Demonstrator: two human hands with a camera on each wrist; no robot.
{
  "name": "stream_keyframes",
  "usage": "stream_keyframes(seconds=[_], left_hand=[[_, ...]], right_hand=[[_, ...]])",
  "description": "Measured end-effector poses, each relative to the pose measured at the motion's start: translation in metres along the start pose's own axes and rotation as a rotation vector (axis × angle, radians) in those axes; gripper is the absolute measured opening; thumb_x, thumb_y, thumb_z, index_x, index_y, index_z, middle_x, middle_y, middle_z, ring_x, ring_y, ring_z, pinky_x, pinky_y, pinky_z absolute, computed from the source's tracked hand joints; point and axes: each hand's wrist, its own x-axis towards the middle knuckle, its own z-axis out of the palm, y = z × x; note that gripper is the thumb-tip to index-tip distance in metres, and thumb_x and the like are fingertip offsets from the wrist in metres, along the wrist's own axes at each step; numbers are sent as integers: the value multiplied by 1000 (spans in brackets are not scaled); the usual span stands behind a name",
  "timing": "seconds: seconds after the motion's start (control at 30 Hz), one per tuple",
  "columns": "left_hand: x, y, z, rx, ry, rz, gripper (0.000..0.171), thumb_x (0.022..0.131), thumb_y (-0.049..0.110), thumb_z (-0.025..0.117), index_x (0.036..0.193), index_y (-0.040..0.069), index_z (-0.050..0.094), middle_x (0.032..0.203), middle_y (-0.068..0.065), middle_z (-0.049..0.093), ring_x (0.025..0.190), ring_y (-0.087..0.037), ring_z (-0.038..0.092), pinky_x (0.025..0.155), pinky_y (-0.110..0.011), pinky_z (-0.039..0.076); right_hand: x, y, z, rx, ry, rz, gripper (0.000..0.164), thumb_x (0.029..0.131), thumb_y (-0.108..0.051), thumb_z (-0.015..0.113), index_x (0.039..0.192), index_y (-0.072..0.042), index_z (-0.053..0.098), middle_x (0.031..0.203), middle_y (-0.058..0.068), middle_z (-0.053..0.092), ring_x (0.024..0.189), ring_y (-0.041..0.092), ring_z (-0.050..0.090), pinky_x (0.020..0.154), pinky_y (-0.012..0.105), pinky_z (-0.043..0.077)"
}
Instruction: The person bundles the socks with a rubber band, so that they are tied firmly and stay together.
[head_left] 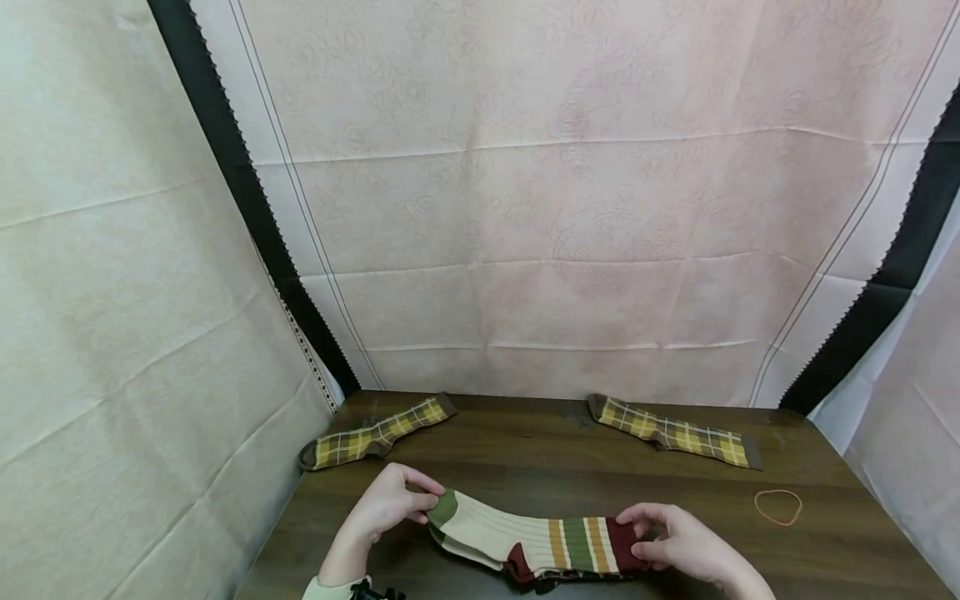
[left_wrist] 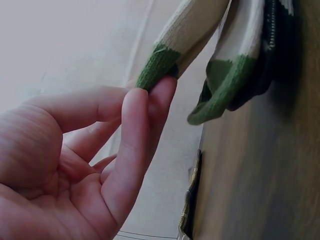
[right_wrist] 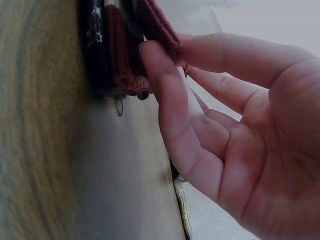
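Note:
A cream sock (head_left: 502, 527) with a green toe, dark red heel and striped leg stretches between both hands near the table's front. My left hand (head_left: 397, 502) pinches its green toe (left_wrist: 159, 65) between thumb and fingers. At the other end, my right hand (head_left: 675, 540) pinches the dark red cuff (right_wrist: 159, 25). Directly below lies a matching sock (left_wrist: 225, 90), its green toe apart from the pinched one in the left wrist view. Under that is a dark item (left_wrist: 267, 60) with what looks like a zipper; most of it is hidden.
Two yellow plaid socks lie toward the back of the brown table (head_left: 510, 454), one at the left (head_left: 378, 433), the other at the right (head_left: 675, 433). A tan rubber band (head_left: 778, 507) is beyond the right hand. Pale cloth walls (head_left: 570, 208) rise behind and beside the table.

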Motion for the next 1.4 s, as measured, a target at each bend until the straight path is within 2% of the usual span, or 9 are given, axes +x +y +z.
stream_keyframes(seconds=[0.43,0.87,1.03,1.23,1.4], left_hand=[[-4,0,-1,9,-41,-40,14,86,-4,78,99,-4,82,111,-13,74,67,-19,72,60,-33,63],[-4,-5,-1,122,-82,-99,13,82,-6,76,92,0,82,95,-8,74,62,-16,68,57,-33,62],[-4,-7,-1,160,-80,-93,14,79,-7,76,90,0,81,94,-7,73,59,-15,67,56,-34,61],[-2,-15,2,177,-46,-69,16,76,-9,75,88,0,81,91,-7,73,57,-15,67,55,-33,61],[0,-19,3,191,-51,-69,18,76,-12,73,87,0,80,87,-7,73,58,-16,67,55,-34,61]], right_hand=[[1,1,2,-45,15,18,33,98,-1,71,130,5,66,101,11,63,89,28,63,64,38,58],[2,1,6,-75,32,24,32,96,1,72,127,4,67,98,10,61,79,23,59,60,31,53],[3,1,7,-103,48,29,31,95,2,74,126,1,68,97,9,59,80,23,57,58,32,52],[2,0,8,-116,55,25,30,94,3,75,123,1,68,92,7,58,72,19,57,56,29,51],[2,2,8,-110,55,40,29,94,2,75,122,-1,68,91,6,58,70,18,56,56,29,50]])
